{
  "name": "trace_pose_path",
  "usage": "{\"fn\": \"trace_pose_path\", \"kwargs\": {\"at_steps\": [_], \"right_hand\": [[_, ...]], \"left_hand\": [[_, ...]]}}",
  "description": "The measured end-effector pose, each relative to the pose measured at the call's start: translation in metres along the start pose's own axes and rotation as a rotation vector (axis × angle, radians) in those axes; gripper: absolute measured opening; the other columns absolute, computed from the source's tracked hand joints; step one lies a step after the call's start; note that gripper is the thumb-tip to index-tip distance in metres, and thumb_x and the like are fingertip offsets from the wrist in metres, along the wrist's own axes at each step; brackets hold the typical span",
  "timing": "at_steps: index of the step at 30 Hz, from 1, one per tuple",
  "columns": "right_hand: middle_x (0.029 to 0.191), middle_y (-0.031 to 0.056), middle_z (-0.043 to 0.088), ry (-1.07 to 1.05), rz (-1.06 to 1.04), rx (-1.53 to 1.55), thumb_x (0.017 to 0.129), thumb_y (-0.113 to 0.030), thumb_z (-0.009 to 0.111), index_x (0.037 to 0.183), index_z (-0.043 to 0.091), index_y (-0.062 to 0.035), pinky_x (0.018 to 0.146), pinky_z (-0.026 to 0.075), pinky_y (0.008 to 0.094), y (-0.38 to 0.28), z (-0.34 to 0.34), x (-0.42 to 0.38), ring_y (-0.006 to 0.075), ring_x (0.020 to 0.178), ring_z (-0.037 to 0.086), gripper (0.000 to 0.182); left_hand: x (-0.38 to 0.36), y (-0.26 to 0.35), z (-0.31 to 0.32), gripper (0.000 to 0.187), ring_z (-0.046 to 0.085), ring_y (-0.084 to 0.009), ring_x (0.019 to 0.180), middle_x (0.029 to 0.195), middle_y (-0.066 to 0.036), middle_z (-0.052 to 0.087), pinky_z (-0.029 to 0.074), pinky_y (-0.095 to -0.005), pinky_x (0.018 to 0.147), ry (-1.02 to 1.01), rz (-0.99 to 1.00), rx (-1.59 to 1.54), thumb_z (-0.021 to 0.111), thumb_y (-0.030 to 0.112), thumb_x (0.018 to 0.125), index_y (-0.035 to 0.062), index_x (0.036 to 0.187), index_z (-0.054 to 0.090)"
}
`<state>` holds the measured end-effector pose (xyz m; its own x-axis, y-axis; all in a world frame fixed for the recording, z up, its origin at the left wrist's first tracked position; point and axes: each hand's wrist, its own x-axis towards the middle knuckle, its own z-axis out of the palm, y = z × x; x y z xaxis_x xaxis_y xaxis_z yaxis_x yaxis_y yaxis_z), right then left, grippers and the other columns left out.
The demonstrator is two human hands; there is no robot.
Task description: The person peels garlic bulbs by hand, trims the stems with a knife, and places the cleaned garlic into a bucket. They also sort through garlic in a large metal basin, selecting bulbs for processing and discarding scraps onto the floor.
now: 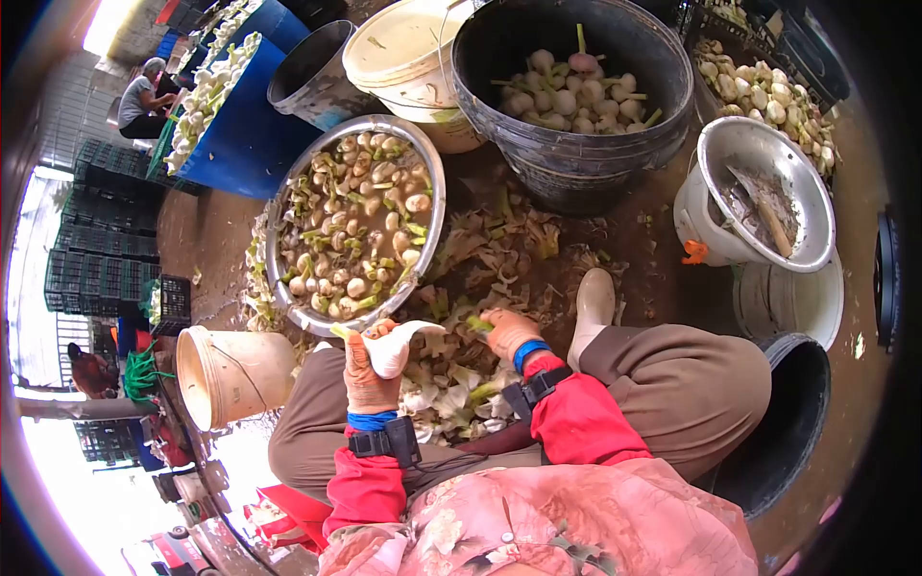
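Note:
My left hand, in an orange glove, is closed round a white garlic bulb. A pale flap of skin sticks out from the bulb to the right, and a short green stem end shows at its left. To the right, over the litter of peelings, my right hand is closed, also gloved. A bit of green garlic stalk shows at its fingertips. Garlic peelings lie heaped between my legs. Just beyond my left hand stands a wide metal basin of murky water with many garlic bulbs.
A black bucket with trimmed bulbs stands ahead. Right of it, a metal bowl with a wooden-handled tool rests on a white bucket. A tipped bucket lies left. Stacked crates and a seated person are farther off.

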<state>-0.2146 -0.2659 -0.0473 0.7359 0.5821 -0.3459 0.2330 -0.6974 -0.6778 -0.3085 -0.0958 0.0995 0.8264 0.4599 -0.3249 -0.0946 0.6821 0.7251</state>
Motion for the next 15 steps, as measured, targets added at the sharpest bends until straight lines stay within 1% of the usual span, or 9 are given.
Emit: {"fn": "trace_pose_path", "kwargs": {"at_steps": [1, 3, 5, 7, 9, 10, 12, 13, 15], "right_hand": [[0.101, 0.014, 0.062, 0.003, 0.003, -0.001, 0.077, -0.016, 0.056, 0.121, 0.05, -0.0113, 0.072, 0.046, 0.0344, -0.009, -0.011, -0.002, 0.0247, 0.088, 0.06, 0.044], [0.11, 0.0045, 0.058, -0.239, -0.051, 0.755, 0.079, -0.022, 0.058, 0.13, 0.042, -0.0156, 0.071, 0.046, 0.0308, -0.038, -0.033, -0.01, 0.0137, 0.088, 0.056, 0.053], [0.111, -0.0014, 0.055, -0.355, 0.103, 1.355, 0.08, -0.024, 0.06, 0.13, 0.042, -0.0152, 0.07, 0.045, 0.0282, -0.077, -0.058, -0.028, 0.0085, 0.088, 0.05, 0.053], [0.106, -0.0006, 0.058, -0.089, 0.08, 1.501, 0.082, -0.01, 0.06, 0.12, 0.052, -0.0108, 0.073, 0.048, 0.0273, -0.089, -0.046, -0.023, 0.011, 0.087, 0.055, 0.038], [0.104, 0.0033, 0.058, 0.223, -0.135, 1.2, 0.083, -0.005, 0.056, 0.11, 0.058, -0.0087, 0.072, 0.05, 0.0272, -0.086, -0.038, -0.014, 0.0127, 0.086, 0.057, 0.027], [0.104, 0.0033, 0.058, 0.224, -0.134, 1.2, 0.083, -0.005, 0.056, 0.11, 0.058, -0.0087, 0.072, 0.05, 0.0272, -0.088, -0.043, -0.018, 0.0127, 0.086, 0.057, 0.027], [0.095, 0.0061, 0.059, 0.079, 0.131, 1.745, 0.083, -0.001, 0.053, 0.103, 0.059, -0.0078, 0.069, 0.053, 0.0294, -0.092, -0.062, -0.029, 0.0156, 0.083, 0.058, 0.022], [0.095, 0.0061, 0.059, 0.072, 0.13, 1.744, 0.083, -0.001, 0.053, 0.103, 0.059, -0.0078, 0.069, 0.053, 0.0294, -0.092, -0.07, -0.029, 0.0156, 0.083, 0.058, 0.022], [0.086, 0.0056, 0.058, 0.13, -0.044, 2.135, 0.082, 0.0, 0.053, 0.1, 0.059, -0.0083, 0.071, 0.053, 0.0347, -0.088, -0.084, -0.024, 0.0181, 0.08, 0.059, 0.02]], "left_hand": [[0.001, 0.002, -0.001, 0.047, 0.058, -0.0224, 0.087, 0.095, -0.011, 0.058, 0.048, -0.0352, 0.08, 0.01, 0.014, 0.07, 0.058, 0.045, 0.081, 0.0004, 0.095, 0.055], [0.001, 0.002, 0.002, 0.047, 0.057, -0.0201, 0.085, 0.094, -0.009, 0.058, 0.047, -0.0313, 0.08, -0.06, -0.035, 0.154, 0.058, 0.043, 0.082, -0.002, 0.096, 0.054], [-0.001, -0.008, 0.013, 0.048, 0.057, -0.0173, 0.086, 0.094, -0.008, 0.058, 0.045, -0.0288, 0.08, -0.033, 0.088, 0.344, 0.058, 0.041, 0.083, -0.0038, 0.098, 0.054], [0.0, -0.014, 0.012, 0.045, 0.055, -0.0151, 0.088, 0.099, -0.008, 0.058, 0.045, -0.0282, 0.079, -0.083, 0.039, 0.544, 0.057, 0.037, 0.085, -0.004, 0.105, 0.054], [0.003, -0.024, 0.006, 0.042, 0.056, -0.0157, 0.088, 0.098, -0.007, 0.058, 0.046, -0.029, 0.076, 0.005, 0.05, 0.713, 0.058, 0.034, 0.085, -0.0026, 0.104, 0.055], [0.004, -0.023, 0.005, 0.042, 0.056, -0.0157, 0.088, 0.098, -0.007, 0.058, 0.046, -0.029, 0.076, 0.004, 0.049, 0.713, 0.058, 0.034, 0.085, -0.0026, 0.104, 0.055], [0.005, -0.018, 0.004, 0.037, 0.058, -0.0193, 0.088, 0.098, -0.007, 0.06, 0.049, -0.0329, 0.074, 0.155, -0.103, 0.482, 0.06, 0.032, 0.083, 0.0015, 0.104, 0.056], [0.006, -0.02, 0.001, 0.037, 0.058, -0.0193, 0.088, 0.098, -0.007, 0.06, 0.049, -0.0329, 0.074, 0.16, -0.099, 0.48, 0.06, 0.032, 0.083, 0.0015, 0.104, 0.056], [0.008, -0.027, -0.008, 0.034, 0.06, -0.0242, 0.087, 0.098, -0.006, 0.062, 0.05, -0.0381, 0.072, 0.188, -0.12, -0.022, 0.06, 0.032, 0.083, 0.0056, 0.104, 0.057]]}}
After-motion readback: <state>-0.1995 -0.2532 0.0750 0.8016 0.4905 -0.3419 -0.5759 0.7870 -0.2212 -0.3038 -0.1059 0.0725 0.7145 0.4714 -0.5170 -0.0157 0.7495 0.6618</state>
